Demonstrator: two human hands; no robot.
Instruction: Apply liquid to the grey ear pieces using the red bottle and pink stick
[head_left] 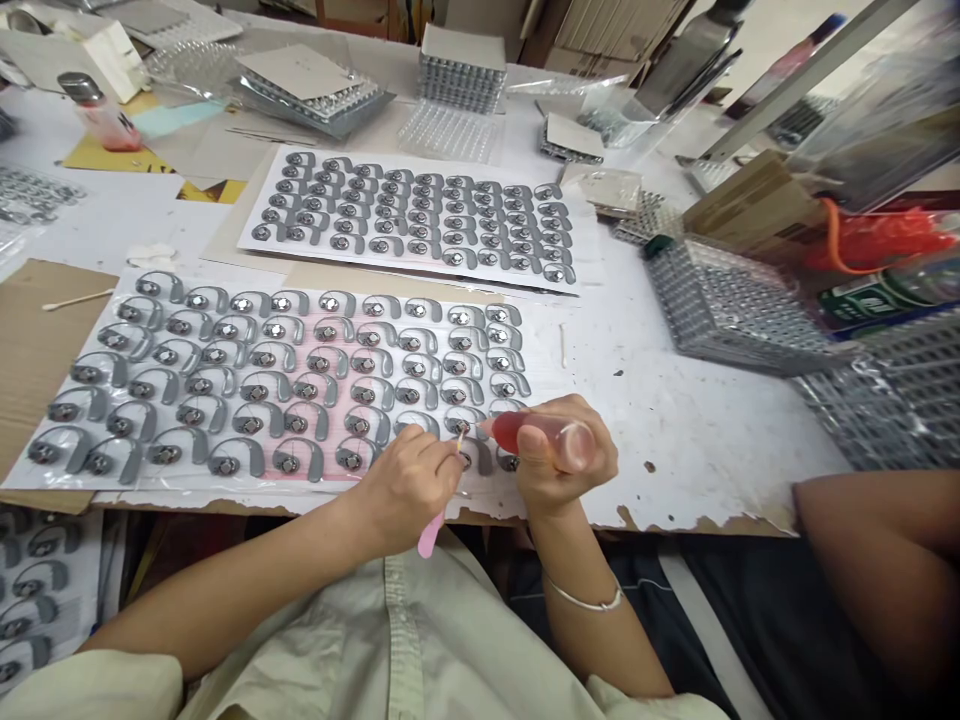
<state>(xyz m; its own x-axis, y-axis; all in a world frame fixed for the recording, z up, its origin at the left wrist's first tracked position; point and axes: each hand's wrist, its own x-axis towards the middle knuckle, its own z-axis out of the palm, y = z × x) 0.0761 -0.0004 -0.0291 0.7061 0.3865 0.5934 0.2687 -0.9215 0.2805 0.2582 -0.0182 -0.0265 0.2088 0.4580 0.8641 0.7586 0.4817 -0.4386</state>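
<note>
My left hand (pixel 409 475) is closed round a slim pink tool (pixel 431 537); its flat end sticks out below my fist and its pale tip points up. I cannot tell its exact kind. In my right hand (pixel 559 470) is a squeeze bottle (pixel 536 435) of red liquid, tilted nearly flat with its nozzle pointing left. Tip and nozzle nearly meet over one of the grey hook-shaped pieces (pixel 460 367) with round metal parts. Rows of these pieces lie on a white sheet (pixel 397 282), partly tinted pink. My hands hide some of the lower right ones.
A second sheet of hook pieces (pixel 420 215) lies behind. A jar with pink liquid (pixel 105 115) stands at the back left. Stacked clear trays (pixel 461 75) are at the back, more trays (pixel 735 300) at right. Cotton swabs (pixel 79 300) lie about. Another person's arm (pixel 885 560) is at right.
</note>
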